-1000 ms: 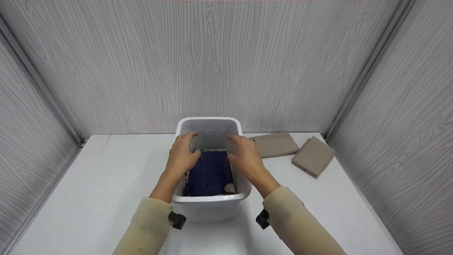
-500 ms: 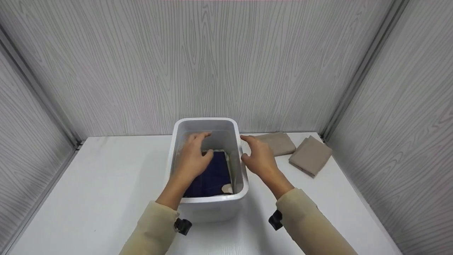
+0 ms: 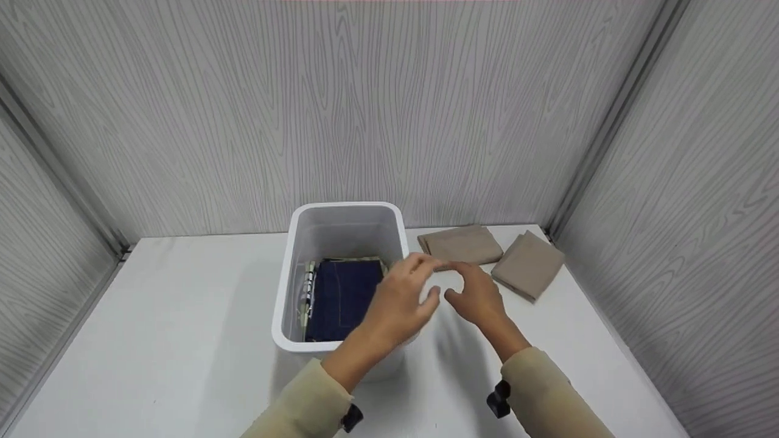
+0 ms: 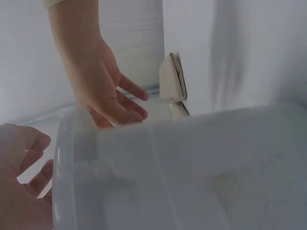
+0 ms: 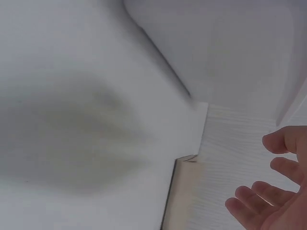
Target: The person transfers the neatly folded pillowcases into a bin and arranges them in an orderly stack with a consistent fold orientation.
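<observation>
My left hand (image 3: 398, 298) hovers over the right rim of a white plastic bin (image 3: 285, 274), fingers loosely bent and holding nothing. Just right of the bin, my right hand (image 3: 481, 298) hangs above the table, thumb and fingers apart with nothing between them. The two hands' fingertips come close together in the head view. Inside the bin lies a folded navy cloth (image 3: 344, 298) with a stitched line. A black-and-white patterned edge (image 3: 308, 286) shows at its left. Behind my right hand are two folded beige cloths, one near the bin (image 3: 461, 244) and one farther right (image 3: 528, 266).
The bin stands on a white table (image 3: 182, 316), close to the grey wood-grain back wall (image 3: 341, 109). Another grey panel (image 3: 669, 201) rises along the right side. A small black camera (image 3: 499, 398) sits at each sleeve cuff.
Both hands have come out of the bin and moved right, the left trailing to the right rim. The bin and beige cloths shift slightly left in view, the navy cloth staying inside.
</observation>
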`<state>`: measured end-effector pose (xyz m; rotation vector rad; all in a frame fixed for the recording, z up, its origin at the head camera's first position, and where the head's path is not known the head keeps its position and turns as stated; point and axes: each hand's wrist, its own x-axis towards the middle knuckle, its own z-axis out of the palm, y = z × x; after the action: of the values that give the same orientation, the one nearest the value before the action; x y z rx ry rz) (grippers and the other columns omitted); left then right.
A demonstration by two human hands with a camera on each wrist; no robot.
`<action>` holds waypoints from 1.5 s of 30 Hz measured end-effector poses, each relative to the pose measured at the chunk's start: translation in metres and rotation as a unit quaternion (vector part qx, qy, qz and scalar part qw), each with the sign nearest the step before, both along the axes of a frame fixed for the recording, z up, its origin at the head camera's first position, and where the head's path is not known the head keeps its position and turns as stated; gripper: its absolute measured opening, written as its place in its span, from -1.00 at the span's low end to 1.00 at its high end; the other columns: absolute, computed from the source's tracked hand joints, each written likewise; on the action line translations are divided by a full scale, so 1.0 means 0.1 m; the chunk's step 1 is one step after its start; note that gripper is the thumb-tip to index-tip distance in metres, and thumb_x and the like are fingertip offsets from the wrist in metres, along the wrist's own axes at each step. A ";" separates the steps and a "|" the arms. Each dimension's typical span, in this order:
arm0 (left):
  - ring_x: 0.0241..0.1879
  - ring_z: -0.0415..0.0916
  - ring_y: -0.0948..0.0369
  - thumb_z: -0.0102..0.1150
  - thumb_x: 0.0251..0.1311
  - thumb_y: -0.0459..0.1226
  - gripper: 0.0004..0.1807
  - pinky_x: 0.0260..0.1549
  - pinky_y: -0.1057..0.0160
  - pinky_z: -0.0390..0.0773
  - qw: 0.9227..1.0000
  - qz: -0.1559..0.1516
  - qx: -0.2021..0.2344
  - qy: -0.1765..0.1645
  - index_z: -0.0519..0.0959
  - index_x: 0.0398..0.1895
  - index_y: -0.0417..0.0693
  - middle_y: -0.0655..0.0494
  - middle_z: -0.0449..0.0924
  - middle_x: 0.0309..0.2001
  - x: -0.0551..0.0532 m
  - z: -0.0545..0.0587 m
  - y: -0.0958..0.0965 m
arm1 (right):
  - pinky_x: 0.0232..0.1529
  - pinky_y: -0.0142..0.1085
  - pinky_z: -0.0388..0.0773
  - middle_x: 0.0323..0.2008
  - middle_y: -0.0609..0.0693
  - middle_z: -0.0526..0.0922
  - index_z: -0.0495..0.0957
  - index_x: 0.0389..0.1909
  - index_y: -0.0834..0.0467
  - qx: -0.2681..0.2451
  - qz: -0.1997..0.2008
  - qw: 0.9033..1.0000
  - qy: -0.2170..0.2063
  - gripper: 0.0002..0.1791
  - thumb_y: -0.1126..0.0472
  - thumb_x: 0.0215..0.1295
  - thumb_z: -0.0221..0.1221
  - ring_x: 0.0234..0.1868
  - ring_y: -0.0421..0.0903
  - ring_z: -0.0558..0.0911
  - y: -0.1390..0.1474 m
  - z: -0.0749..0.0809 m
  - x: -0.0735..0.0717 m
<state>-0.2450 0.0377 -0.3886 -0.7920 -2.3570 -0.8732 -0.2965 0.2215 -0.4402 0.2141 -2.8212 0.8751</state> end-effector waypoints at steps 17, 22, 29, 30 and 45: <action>0.00 0.54 0.09 0.28 0.13 -0.21 -0.57 -0.18 0.19 0.64 0.992 0.063 -0.111 0.020 0.59 0.12 0.07 0.09 0.56 0.02 0.06 -0.94 0.83 | 0.18 0.14 0.47 0.32 0.30 0.44 0.44 0.33 0.22 -0.095 -0.049 0.994 -0.016 -0.38 0.28 0.20 0.24 0.20 0.35 0.52 0.56 -0.62 -0.13; 0.13 0.44 -0.01 0.27 0.13 -0.18 -0.55 0.17 0.04 0.47 0.989 0.118 -0.093 0.015 0.60 0.13 0.00 -0.01 0.56 0.04 -0.16 -1.34 0.99 | 0.22 0.15 0.44 0.32 0.28 0.44 0.45 0.33 0.20 -0.102 -0.050 0.994 0.004 -0.42 0.29 0.24 0.21 0.23 0.33 0.50 0.62 -0.77 -0.22; 0.25 0.38 -0.18 0.33 0.08 -0.03 -0.39 0.19 -0.13 0.42 0.967 0.191 -0.166 -0.025 0.54 0.23 -0.01 -0.10 0.49 0.17 -0.38 -1.71 1.16 | 0.28 0.13 0.38 0.31 0.26 0.47 0.49 0.30 0.19 -0.071 -0.051 0.996 0.015 -0.48 0.30 0.30 0.18 0.28 0.28 0.47 0.72 -0.96 -0.30; 0.27 0.36 -0.20 0.33 0.10 0.01 -0.36 0.21 -0.15 0.40 0.962 0.202 -0.180 -0.035 0.52 0.26 0.00 -0.11 0.47 0.21 -0.43 -1.73 1.15 | 0.28 0.14 0.37 0.30 0.27 0.48 0.49 0.29 0.20 -0.063 -0.047 0.997 0.023 -0.48 0.30 0.29 0.18 0.29 0.27 0.46 0.72 -0.96 -0.33; 0.39 0.20 -0.29 0.13 0.23 0.23 -0.17 0.35 -0.21 0.21 0.943 0.261 -0.197 -0.063 0.40 0.38 -0.16 -0.28 0.30 0.40 -0.82 -1.87 1.17 | 0.32 0.15 0.32 0.32 0.35 0.42 0.47 0.29 0.28 0.075 0.023 0.995 0.065 -0.48 0.38 0.28 0.16 0.34 0.31 0.40 0.77 -1.00 -0.73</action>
<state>-0.3270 0.1551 -0.5758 -0.2155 -2.7046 -0.2364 -0.3692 0.2981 -0.5398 0.3442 -2.7709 0.6338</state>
